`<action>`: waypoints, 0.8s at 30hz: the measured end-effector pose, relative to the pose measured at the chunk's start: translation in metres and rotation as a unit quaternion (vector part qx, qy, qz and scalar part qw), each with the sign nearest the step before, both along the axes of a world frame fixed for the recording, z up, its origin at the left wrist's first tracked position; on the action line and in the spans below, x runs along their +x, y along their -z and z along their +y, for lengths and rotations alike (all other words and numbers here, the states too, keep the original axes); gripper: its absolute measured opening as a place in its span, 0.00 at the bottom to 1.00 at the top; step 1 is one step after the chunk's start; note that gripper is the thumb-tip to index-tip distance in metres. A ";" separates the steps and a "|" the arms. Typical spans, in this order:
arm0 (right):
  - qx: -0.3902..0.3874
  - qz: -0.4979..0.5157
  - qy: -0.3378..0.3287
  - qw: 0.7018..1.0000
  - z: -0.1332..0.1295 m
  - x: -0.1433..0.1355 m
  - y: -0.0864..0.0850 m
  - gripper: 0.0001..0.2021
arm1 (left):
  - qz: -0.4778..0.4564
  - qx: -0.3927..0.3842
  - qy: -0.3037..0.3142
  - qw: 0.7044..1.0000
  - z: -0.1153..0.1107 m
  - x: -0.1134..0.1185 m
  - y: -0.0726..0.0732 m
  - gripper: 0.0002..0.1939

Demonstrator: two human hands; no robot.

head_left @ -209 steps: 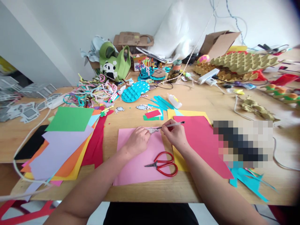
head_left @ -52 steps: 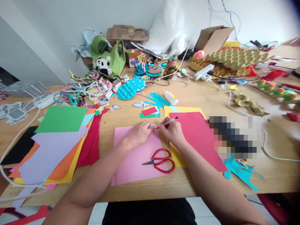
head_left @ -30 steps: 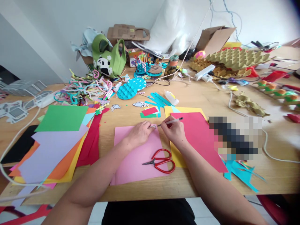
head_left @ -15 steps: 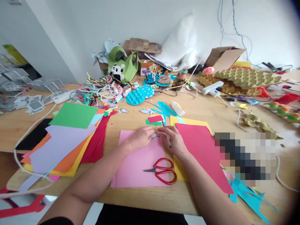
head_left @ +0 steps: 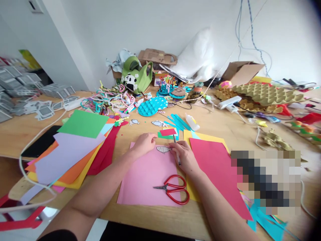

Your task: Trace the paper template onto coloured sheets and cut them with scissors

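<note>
A small paper fish cutout (head_left: 163,149) with drawn outlines lies on the upper right of the pink paper (head_left: 147,177). My right hand (head_left: 185,157) is closed around a slim pen (head_left: 178,156), and its fingertips touch the fish's tail end. To the left of the fish, my left hand (head_left: 145,144) rests on the paper's upper edge, its fingers curled together with nothing visible in them. Red-handled scissors (head_left: 175,189) lie on the lower right of the pink paper. Beyond my hands, two more fish cutouts, one grey-blue (head_left: 134,122) and one larger (head_left: 159,123), lie on the table.
Red paper (head_left: 215,170) over yellow sheets lies at the right. Stacked coloured sheets (head_left: 82,124) are at the left beside a black flat object (head_left: 40,142). Behind are a glue bottle (head_left: 192,122), blue strips (head_left: 177,121), pipe cleaners (head_left: 105,98) and egg trays (head_left: 268,93).
My left hand has moved off the fish, a little left, so more of the fish shows. The right hand keeps the pen by the tail end. The camera view has shifted slightly.
</note>
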State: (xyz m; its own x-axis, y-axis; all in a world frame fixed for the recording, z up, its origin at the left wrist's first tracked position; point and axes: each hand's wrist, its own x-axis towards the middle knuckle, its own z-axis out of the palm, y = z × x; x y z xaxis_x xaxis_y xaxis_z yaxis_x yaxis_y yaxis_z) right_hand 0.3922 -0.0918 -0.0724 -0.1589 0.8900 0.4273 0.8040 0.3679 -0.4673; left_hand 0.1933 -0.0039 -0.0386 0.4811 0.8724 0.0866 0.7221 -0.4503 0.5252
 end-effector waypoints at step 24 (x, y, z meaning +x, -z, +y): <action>-0.067 0.136 0.063 0.986 0.026 0.005 -0.034 0.12 | 0.038 0.018 -0.038 0.998 0.000 0.000 0.010 0.18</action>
State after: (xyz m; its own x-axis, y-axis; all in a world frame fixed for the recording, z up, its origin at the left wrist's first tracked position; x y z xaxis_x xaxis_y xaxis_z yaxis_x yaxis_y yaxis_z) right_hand 0.3969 -0.0654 -0.0381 0.0609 0.9470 0.3153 0.6775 0.1927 -0.7098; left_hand 0.1937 -0.0043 -0.0482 0.4207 0.9033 0.0844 0.7917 -0.4110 0.4519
